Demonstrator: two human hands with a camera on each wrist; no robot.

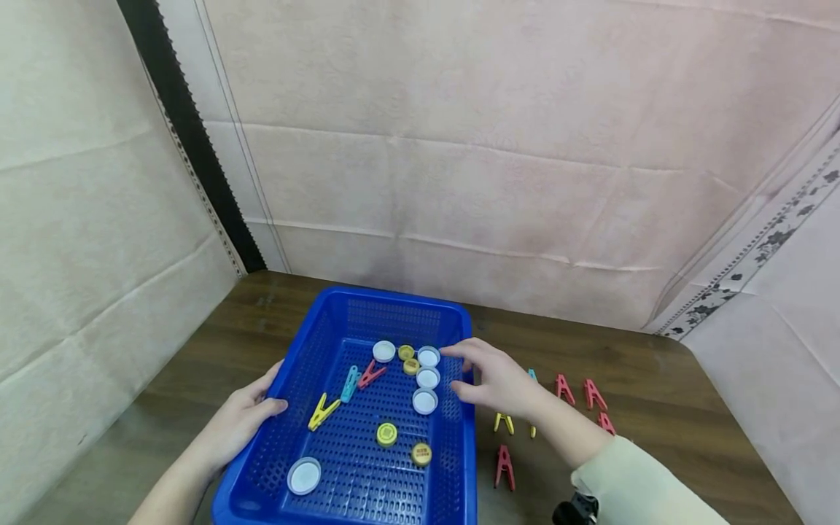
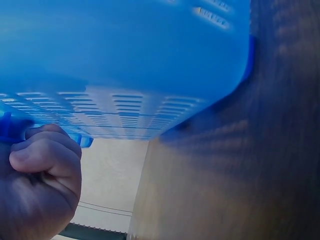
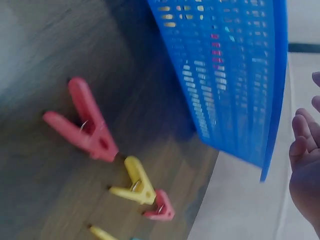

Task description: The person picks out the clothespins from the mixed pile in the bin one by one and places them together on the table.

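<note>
My left hand point(image 1: 239, 423) grips the left rim of a blue perforated plastic basket point(image 1: 469, 452), its fingers curled round the edge in the left wrist view. Over the right rim reaches my right hand point(image 1: 492, 375), fingers extended and apart. Its fingertips are close to a white round lid point(image 1: 429, 356); whether they touch it cannot be told. Inside the basket lie several white lids, several yellow caps such as this one point(image 1: 386, 434), a yellow clothespin point(image 1: 323, 413), a blue clothespin point(image 1: 351, 384) and a red clothespin point(image 1: 371, 374).
On the wooden table point(image 1: 682, 437) right of the basket lie several more clothespins: a red one point(image 1: 504, 467), a yellow one point(image 1: 504, 423) and others partly behind the right forearm. Pale cloth walls point(image 1: 459, 182) enclose the table at the back and sides.
</note>
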